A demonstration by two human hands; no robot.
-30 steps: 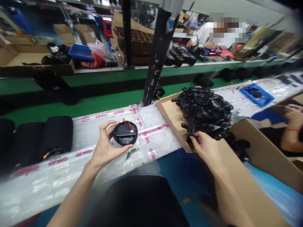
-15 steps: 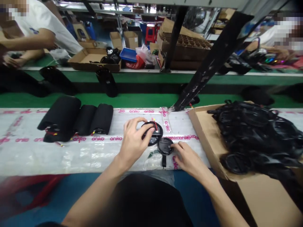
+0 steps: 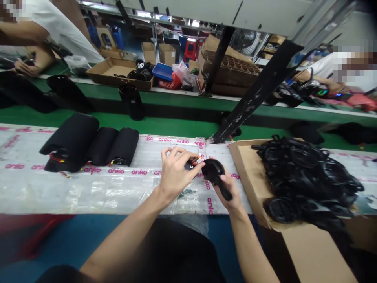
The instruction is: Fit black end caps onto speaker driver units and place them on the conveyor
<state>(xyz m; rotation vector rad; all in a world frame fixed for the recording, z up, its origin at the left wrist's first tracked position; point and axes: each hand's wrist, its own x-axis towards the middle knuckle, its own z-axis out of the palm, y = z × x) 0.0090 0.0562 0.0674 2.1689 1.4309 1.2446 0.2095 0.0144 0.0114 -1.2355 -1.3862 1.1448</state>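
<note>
My right hand (image 3: 232, 195) is closed around a round black cap with a strap (image 3: 215, 171), lifted and tilted above the wrapped bench top. Beside it, my left hand (image 3: 176, 169) curls over a dark round part with red wires (image 3: 192, 162), mostly hidden by the fingers. The left thumb reaches to the cap's left edge; whether it touches I cannot tell. A small green piece (image 3: 186, 192) lies on the plastic wrap below the hands.
Black cylindrical housings (image 3: 72, 137) with wire leads lie at left. A cardboard box (image 3: 246, 177) heaped with black strapped parts (image 3: 306, 169) stands at right. A black post (image 3: 256, 94) slants up behind the bench. Across the green belt (image 3: 165, 127), co-workers sit at another bench.
My right hand has picked up the round cap from the bench and turned it over. My left hand has moved slightly right, and the wired part is now more covered by it.
</note>
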